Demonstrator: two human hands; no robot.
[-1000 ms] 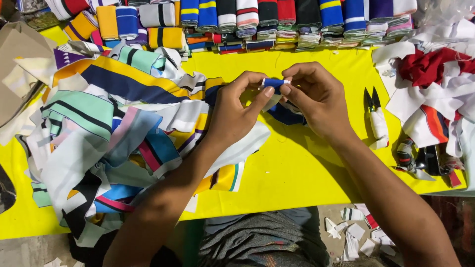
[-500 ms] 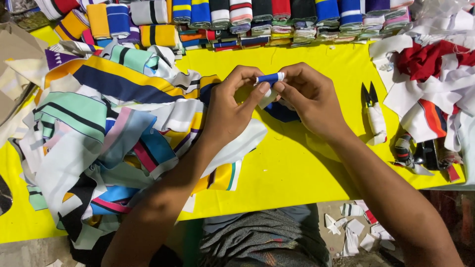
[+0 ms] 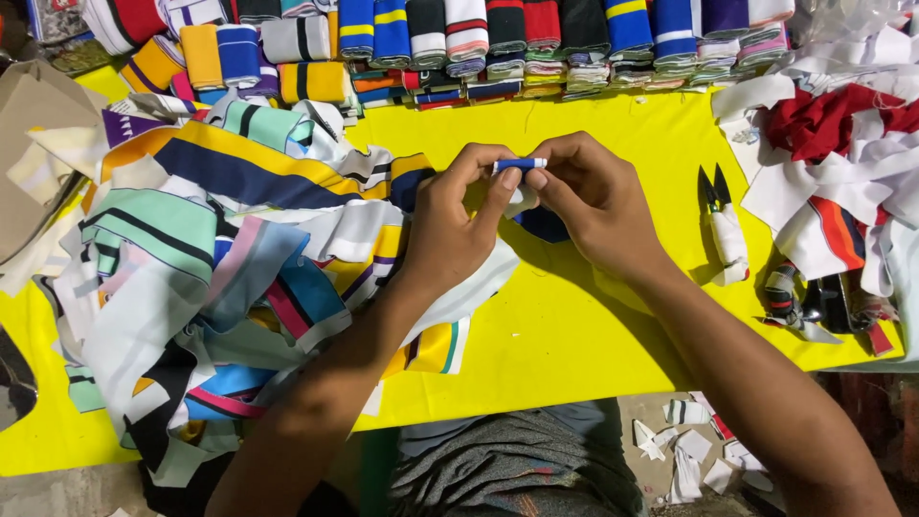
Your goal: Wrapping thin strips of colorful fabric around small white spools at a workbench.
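Note:
Both hands meet over the yellow table cover [image 3: 574, 335]. My left hand [image 3: 458, 225] and my right hand [image 3: 592, 201] pinch the two ends of a folded blue and white strip of ribbed fabric [image 3: 520, 165]. A white part of the strip hangs below my fingers, over a dark blue piece [image 3: 544, 225] lying on the table. Just left of my left hand a big loose pile of striped fabric strips [image 3: 211, 258] spreads across the table.
A pair of thread snips [image 3: 723, 225] with a white wrapped handle lies right of my right hand. Neat folded stacks of striped collars [image 3: 498, 43] line the far edge. Red and white scraps [image 3: 833, 153] heap at the right. Paper-like offcuts [image 3: 689, 450] litter the floor.
Both hands have shifted slightly away from me along the table with the strip, whose folded edge now lies flat and level between my fingertips.

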